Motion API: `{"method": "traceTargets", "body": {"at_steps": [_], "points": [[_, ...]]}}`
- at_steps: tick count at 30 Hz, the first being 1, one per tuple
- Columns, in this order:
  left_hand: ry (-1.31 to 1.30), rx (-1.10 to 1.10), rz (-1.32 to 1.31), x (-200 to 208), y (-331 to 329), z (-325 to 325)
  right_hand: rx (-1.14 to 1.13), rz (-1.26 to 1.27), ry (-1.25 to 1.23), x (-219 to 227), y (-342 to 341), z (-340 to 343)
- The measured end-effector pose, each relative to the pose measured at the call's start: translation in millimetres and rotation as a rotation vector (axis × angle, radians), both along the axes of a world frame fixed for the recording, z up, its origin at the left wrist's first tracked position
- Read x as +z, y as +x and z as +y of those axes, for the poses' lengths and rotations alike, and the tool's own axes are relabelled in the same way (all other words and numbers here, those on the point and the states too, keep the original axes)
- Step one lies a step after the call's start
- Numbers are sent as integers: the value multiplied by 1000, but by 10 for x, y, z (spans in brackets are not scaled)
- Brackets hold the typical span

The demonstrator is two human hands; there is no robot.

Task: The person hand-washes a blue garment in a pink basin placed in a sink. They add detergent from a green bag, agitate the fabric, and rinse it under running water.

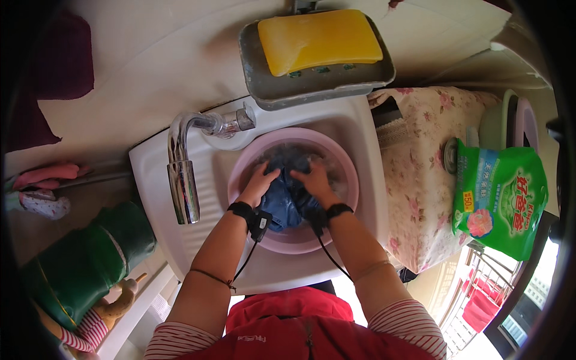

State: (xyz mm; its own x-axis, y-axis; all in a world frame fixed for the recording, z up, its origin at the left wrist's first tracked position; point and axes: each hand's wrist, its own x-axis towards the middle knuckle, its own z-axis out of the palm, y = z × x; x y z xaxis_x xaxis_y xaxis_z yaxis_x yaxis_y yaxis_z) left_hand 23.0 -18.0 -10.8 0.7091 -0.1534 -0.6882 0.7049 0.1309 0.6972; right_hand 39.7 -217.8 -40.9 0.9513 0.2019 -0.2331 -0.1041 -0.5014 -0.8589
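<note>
A pink basin [353,192] sits in the white sink, with dark blue wet cloth [279,201] bunched in its water. My left hand [260,183] holds the left side of the cloth, its thumb pointing inward over the fabric. On the other side my right hand [315,180] grips the same cloth, thumb toward the middle. The fingertips of both hands are partly hidden by fabric and water. Each wrist wears a black band with a small device and a cable.
A chrome faucet [183,180] rises left of the basin on the white sink [198,246]. Behind it, a grey soap dish [318,90] holds a large yellow soap bar [321,41]. To the right, a green detergent bag [501,198] lies on a flowered cover [414,198].
</note>
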Motion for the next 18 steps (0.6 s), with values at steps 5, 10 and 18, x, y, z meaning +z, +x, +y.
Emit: {"method": "traceTargets", "body": {"at_steps": [5,10,18], "points": [[-457,201,318,340,-221,-147,153,-248,108,630,-631,240],[-183,-24,260,332,-301,-212,-128,169,36,683,-355,309],[889,-509,-222,233,-381,-95,-231,166,-645,207,-198,140]]}}
